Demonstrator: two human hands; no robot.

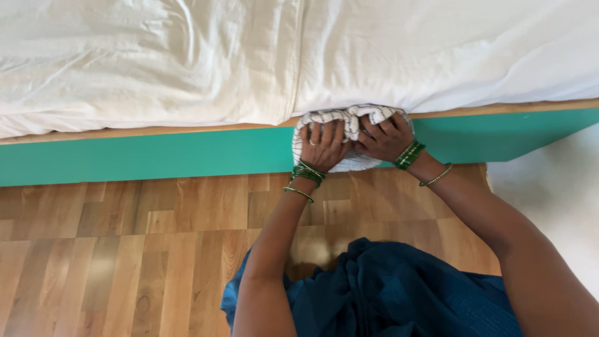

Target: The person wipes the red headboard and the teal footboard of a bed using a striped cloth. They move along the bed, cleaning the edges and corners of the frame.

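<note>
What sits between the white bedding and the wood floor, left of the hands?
In the head view, a thin wooden edge strip, then the teal bed-frame panel, lie between the white bedding and the wood floor.

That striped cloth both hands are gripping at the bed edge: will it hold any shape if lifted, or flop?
The striped cloth is bunched and creased under the left hand and right hand, so it likely flops and drapes. It looks light for its bulk. Woven fabric probably won't slip or roll, nor break if dropped.
</note>
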